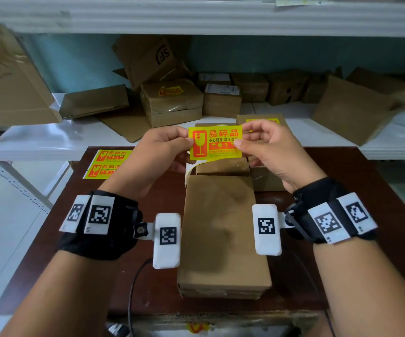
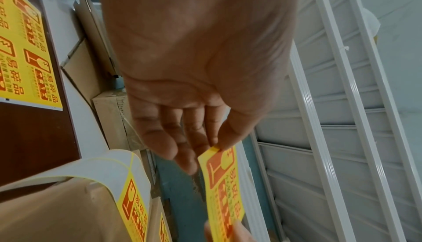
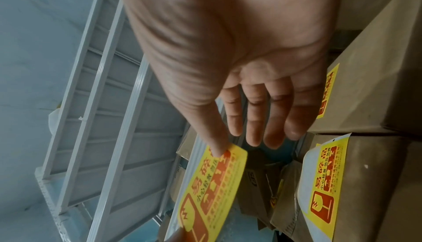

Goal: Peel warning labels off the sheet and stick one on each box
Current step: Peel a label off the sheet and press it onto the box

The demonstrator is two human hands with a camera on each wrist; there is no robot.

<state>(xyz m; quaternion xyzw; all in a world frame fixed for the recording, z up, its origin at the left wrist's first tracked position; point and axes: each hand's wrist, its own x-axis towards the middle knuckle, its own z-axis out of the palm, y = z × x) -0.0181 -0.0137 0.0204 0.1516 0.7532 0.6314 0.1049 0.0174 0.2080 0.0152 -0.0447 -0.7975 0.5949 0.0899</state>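
One warning label (image 1: 215, 141) is free of its sheet and stretched in the air between both hands, the left hand (image 1: 157, 156) pinching its left edge and the right hand (image 1: 267, 152) its right edge. Directly beneath the hands the long box (image 1: 223, 229) on the counter (image 1: 357, 190) is bare, so it likely comes next. Beyond the right hand one box (image 1: 262, 120) already carries a label, and the curled sheet (image 2: 128, 184) under the left hand holds more.
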